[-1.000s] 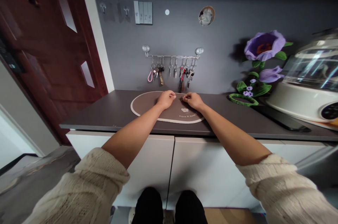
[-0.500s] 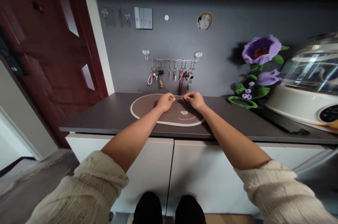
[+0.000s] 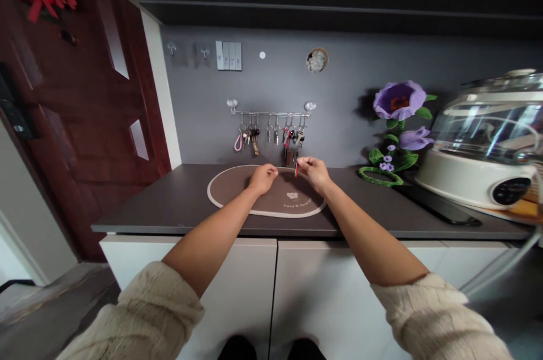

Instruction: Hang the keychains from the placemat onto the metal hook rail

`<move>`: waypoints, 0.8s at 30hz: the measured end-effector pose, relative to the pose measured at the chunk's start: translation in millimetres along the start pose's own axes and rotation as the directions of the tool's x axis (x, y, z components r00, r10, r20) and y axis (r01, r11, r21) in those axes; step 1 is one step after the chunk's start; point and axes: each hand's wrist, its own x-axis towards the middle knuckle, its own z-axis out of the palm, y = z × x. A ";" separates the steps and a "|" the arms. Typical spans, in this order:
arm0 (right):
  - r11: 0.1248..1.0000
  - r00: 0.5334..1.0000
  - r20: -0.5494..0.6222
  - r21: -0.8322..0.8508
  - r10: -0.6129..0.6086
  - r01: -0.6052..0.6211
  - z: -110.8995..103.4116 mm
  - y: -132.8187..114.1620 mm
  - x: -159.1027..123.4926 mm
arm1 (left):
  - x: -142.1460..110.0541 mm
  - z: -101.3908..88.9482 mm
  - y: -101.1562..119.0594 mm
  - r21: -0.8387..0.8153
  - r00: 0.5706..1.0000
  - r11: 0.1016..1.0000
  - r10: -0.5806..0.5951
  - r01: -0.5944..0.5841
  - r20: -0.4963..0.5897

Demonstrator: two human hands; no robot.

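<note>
Pinching a slim red piece [image 3: 296, 168] above the mat

On the dark countertop [image 3: 148, 202], an oval brown mat [image 3: 229, 196] lies below a wall-mounted key rack [image 3: 271, 114]. The right hand [image 3: 314, 173] holds the red piece upright between thumb and fingertips, a narrow, controlled pinch near the mat's far edge. The left hand [image 3: 263, 179] sits nearby, fingers drawn together over the mat; whether they hold anything cannot be told.

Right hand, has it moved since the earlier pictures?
Yes. The right hand has moved toward the wall: it now reaches past the far edge of the placemat, closer to the key rack.
</note>
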 end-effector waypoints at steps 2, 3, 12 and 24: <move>0.997 1.000 -0.002 0.079 0.006 -0.006 0.1 -2.2 -1.2 | 0.2 0.3 -0.2 -0.006 1.000 1.000 -0.008 0.008 -0.003; 0.993 1.000 -0.003 0.114 0.009 -0.009 0.1 -3.3 -2.0 | 0.2 0.3 -0.2 -0.008 1.000 1.000 -0.011 0.011 -0.004; 0.982 0.997 -0.080 0.188 0.010 0.005 -7.2 -10.9 3.7 | -0.4 2.8 0.6 -0.034 1.000 0.999 0.002 -0.001 0.007; 0.992 0.972 -0.231 0.130 0.039 -0.009 -24.1 -45.0 56.2 | -1.2 6.1 1.2 -0.044 0.999 0.999 -0.007 0.009 0.036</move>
